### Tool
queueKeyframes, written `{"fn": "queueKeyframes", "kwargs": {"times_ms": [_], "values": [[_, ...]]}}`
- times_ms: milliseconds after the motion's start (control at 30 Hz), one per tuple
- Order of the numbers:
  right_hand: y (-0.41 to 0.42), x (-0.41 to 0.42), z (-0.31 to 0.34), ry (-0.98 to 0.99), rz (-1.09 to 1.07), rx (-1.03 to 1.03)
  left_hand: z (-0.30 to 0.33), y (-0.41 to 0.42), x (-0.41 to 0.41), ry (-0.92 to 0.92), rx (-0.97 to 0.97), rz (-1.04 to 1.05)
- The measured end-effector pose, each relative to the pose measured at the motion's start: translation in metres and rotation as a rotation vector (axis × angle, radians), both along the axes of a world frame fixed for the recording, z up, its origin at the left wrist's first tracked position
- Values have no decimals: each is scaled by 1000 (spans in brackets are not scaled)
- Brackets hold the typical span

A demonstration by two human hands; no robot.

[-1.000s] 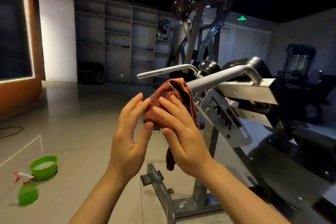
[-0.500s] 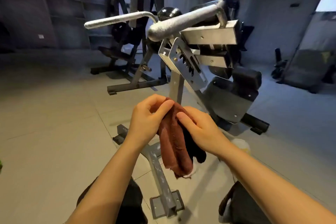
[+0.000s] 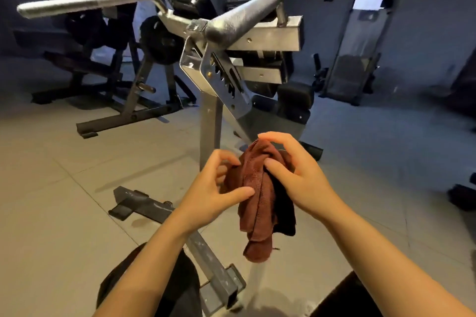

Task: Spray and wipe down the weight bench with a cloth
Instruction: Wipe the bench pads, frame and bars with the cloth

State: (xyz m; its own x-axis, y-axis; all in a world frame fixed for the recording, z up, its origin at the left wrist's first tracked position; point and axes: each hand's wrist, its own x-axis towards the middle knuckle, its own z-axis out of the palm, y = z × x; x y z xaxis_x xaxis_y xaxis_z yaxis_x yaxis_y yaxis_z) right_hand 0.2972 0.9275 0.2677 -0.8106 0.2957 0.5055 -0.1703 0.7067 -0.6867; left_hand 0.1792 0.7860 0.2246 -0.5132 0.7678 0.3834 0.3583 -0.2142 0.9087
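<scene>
The weight bench (image 3: 231,80) rises at twelve o'clock from both hands, its grey upright post (image 3: 210,123) running vertically just beyond them, open floor (image 3: 64,188) at nine o'clock. The cloth (image 3: 257,195) hangs lengthwise between the hands, clear of the frame. The right hand (image 3: 298,175) pinches its top; the left hand (image 3: 213,188) holds its side with curled fingers, nearer the post.

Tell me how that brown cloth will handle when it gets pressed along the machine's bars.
Likely floppy: the cloth hangs in loose folds below the left hand and right hand gripping it. Probably light, since fingertips alone hold it up. Its towel-like nap should grip rather than slide, and it should wrap easily round the near handle bar.
</scene>
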Motion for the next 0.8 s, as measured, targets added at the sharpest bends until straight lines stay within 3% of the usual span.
{"fn": "queueKeyframes", "kwargs": {"times_ms": [233, 367, 567, 800], "values": [[-10, 12, 9, 27, -214, 86, -10, 26, -5, -5, 58, -99], [-28, 21, 15, -41, -315, 224, -4, 20, -16, 143, -34, -224], [-75, 27, 32, -249, -405, 296, 17, -3, -33, 302, 33, -314], [-119, 16, 39, -202, -607, 244, 59, -33, -71, 611, 113, -308]]}}
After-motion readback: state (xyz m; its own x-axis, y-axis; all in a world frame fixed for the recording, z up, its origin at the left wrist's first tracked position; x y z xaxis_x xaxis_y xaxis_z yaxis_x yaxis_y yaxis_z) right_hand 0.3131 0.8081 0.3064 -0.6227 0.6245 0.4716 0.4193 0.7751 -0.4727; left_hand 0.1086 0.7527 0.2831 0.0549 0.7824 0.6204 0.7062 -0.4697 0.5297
